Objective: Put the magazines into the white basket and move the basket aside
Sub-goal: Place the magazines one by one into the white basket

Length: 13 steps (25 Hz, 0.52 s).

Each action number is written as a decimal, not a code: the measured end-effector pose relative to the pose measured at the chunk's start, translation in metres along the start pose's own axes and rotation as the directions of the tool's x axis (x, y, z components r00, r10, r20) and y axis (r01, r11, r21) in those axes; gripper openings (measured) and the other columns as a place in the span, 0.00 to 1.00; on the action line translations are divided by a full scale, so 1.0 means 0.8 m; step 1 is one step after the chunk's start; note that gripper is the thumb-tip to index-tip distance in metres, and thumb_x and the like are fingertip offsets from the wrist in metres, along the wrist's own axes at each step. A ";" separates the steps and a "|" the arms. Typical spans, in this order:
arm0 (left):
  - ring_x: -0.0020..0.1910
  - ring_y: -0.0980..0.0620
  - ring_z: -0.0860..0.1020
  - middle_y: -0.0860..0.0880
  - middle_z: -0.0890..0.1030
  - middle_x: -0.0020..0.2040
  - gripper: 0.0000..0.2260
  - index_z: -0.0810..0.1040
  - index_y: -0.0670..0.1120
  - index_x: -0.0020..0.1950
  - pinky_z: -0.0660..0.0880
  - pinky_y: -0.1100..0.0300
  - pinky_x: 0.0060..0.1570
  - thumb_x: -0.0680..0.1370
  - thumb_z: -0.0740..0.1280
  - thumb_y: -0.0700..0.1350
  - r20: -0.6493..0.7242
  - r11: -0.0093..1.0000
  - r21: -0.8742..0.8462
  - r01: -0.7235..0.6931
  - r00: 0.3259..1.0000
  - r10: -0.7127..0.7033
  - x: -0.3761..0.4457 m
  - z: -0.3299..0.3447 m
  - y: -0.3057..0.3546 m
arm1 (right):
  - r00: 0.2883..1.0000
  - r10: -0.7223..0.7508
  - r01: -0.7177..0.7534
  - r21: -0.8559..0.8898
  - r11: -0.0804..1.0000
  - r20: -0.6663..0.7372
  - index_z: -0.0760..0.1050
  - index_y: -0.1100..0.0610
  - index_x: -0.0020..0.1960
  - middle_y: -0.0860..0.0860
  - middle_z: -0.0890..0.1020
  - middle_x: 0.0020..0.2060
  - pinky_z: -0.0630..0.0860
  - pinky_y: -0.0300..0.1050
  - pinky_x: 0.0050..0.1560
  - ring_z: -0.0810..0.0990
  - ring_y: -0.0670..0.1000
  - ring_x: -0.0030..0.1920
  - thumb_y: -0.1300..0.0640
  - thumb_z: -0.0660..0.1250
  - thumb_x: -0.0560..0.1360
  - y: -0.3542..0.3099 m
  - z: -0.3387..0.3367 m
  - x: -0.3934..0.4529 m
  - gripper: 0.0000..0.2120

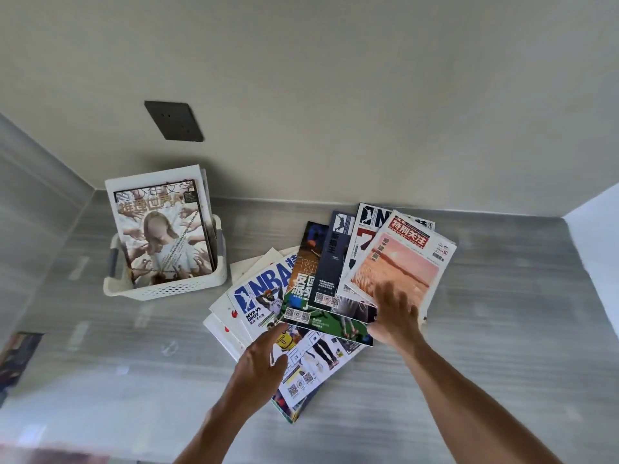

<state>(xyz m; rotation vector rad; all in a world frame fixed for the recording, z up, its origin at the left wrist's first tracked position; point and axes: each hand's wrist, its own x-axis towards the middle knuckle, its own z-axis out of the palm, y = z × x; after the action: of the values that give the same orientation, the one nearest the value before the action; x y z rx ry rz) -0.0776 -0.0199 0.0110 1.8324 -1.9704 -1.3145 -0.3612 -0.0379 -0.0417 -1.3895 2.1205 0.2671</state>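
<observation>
The magazines (321, 296) lie fanned on the bench (469, 329) under both hands; the basket (167, 289) stands beyond the left hand (264, 356), leftward.

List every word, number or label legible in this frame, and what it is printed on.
"NBA" and "MVP VS DPOY": white magazine in the fanned pile.
"特别关注": red banner on the orange-cover magazine.
"青少年文学": top of the magazine standing in the white basket.
Smaller print, QR codes and the dark covers' text are too blurred to read.

grey counter (469, 346) | white basket (174, 289) | fanned magazines (321, 296)
</observation>
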 end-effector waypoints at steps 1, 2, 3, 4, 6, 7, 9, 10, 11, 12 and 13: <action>0.71 0.48 0.68 0.50 0.69 0.74 0.24 0.68 0.56 0.71 0.71 0.49 0.67 0.77 0.64 0.43 -0.004 1.000 -0.002 0.021 1.000 -0.021 0.002 0.002 -0.002 | 0.998 -0.059 0.059 0.005 0.998 0.022 0.41 0.46 0.79 0.54 0.40 0.79 0.49 0.66 0.76 0.44 0.63 0.78 0.57 0.67 0.70 -0.010 0.013 -0.013 0.47; 0.71 0.47 0.68 0.49 0.69 0.74 0.23 0.68 0.56 0.71 0.72 0.47 0.66 0.77 0.64 0.43 -0.003 0.999 -0.001 0.046 0.999 -0.046 0.004 0.003 -0.005 | 0.992 -0.120 0.119 0.011 0.993 0.038 0.40 0.43 0.78 0.52 0.38 0.79 0.46 0.65 0.76 0.42 0.61 0.78 0.57 0.67 0.71 -0.021 0.028 -0.029 0.47; 0.71 0.47 0.68 0.48 0.70 0.73 0.23 0.69 0.55 0.71 0.72 0.47 0.66 0.77 0.64 0.42 0.000 0.998 0.002 0.063 0.998 -0.063 0.005 0.005 -0.006 | 0.983 -0.177 0.177 0.014 0.984 0.043 0.39 0.41 0.78 0.50 0.37 0.79 0.44 0.65 0.76 0.41 0.60 0.79 0.56 0.67 0.71 -0.029 0.044 -0.046 0.47; 0.71 0.46 0.69 0.48 0.71 0.73 0.23 0.69 0.54 0.71 0.72 0.48 0.66 0.77 0.64 0.42 0.006 0.997 0.015 0.080 0.997 -0.080 0.007 0.006 -0.007 | 0.971 -0.234 0.234 0.001 0.972 0.045 0.39 0.40 0.78 0.49 0.37 0.79 0.43 0.64 0.76 0.40 0.59 0.79 0.54 0.67 0.72 -0.034 0.059 -0.063 0.46; 0.70 0.46 0.70 0.47 0.71 0.73 0.24 0.69 0.53 0.72 0.70 0.50 0.67 0.76 0.64 0.41 0.002 0.992 0.053 0.114 0.993 -0.114 0.010 0.012 -0.005 | 0.934 -0.345 0.350 -0.041 0.936 0.094 0.40 0.40 0.78 0.47 0.37 0.79 0.44 0.61 0.76 0.40 0.56 0.79 0.51 0.66 0.74 -0.032 0.081 -0.093 0.44; 0.70 0.45 0.71 0.47 0.71 0.73 0.25 0.69 0.53 0.72 0.71 0.51 0.66 0.75 0.63 0.41 0.004 0.987 0.069 0.144 0.989 -0.145 0.011 0.016 -0.003 | 0.907 -0.398 0.408 -0.053 0.911 0.136 0.41 0.40 0.78 0.46 0.38 0.79 0.45 0.61 0.77 0.39 0.55 0.79 0.51 0.65 0.74 -0.027 0.089 -0.104 0.42; 0.66 0.43 0.75 0.47 0.74 0.71 0.26 0.69 0.54 0.71 0.74 0.52 0.61 0.73 0.63 0.40 0.034 0.975 0.051 0.215 0.976 -0.217 0.010 0.027 0.001 | 0.856 -0.472 0.483 0.002 0.876 0.213 0.47 0.41 0.78 0.43 0.43 0.79 0.50 0.59 0.77 0.42 0.52 0.79 0.51 0.64 0.74 -0.013 0.098 -0.121 0.38; 0.63 0.42 0.77 0.47 0.77 0.68 0.26 0.71 0.54 0.69 0.76 0.51 0.59 0.72 0.63 0.40 0.051 0.970 0.034 0.242 0.968 -0.244 0.009 0.034 0.001 | 0.848 -0.486 0.478 0.092 0.874 0.210 0.52 0.40 0.77 0.42 0.47 0.79 0.53 0.56 0.77 0.46 0.50 0.79 0.50 0.64 0.74 -0.009 0.099 -0.128 0.36; 0.59 0.44 0.79 0.47 0.79 0.64 0.24 0.72 0.55 0.67 0.78 0.51 0.56 0.71 0.64 0.41 0.063 0.964 0.021 0.263 0.962 -0.264 0.009 0.042 0.001 | 0.871 -0.469 0.437 0.204 0.876 0.148 0.57 0.40 0.76 0.41 0.53 0.79 0.57 0.52 0.76 0.52 0.48 0.79 0.49 0.65 0.74 -0.005 0.098 -0.133 0.33; 0.54 0.46 0.81 0.48 0.81 0.59 0.24 0.72 0.55 0.66 0.79 0.53 0.51 0.71 0.64 0.41 0.078 0.958 0.007 0.286 0.955 -0.286 0.009 0.050 0.000 | 0.916 -0.400 0.371 0.303 0.878 0.037 0.62 0.40 0.74 0.41 0.59 0.77 0.63 0.47 0.73 0.60 0.49 0.77 0.48 0.66 0.73 0.000 0.096 -0.135 0.30; 0.48 0.50 0.82 0.49 0.83 0.54 0.24 0.72 0.55 0.66 0.80 0.58 0.44 0.71 0.64 0.41 0.098 0.951 -0.016 0.309 0.947 -0.306 0.008 0.058 -0.002 | 0.957 -0.282 0.285 0.363 0.887 -0.062 0.66 0.41 0.71 0.41 0.64 0.75 0.68 0.45 0.68 0.67 0.50 0.73 0.49 0.67 0.72 0.007 0.093 -0.135 0.28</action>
<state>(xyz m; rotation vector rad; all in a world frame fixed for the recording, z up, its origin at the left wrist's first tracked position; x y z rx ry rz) -0.1072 -0.0028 -0.0206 2.1678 -1.7435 -1.5329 -0.3085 0.0822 -0.0417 -1.4422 1.8188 -0.2446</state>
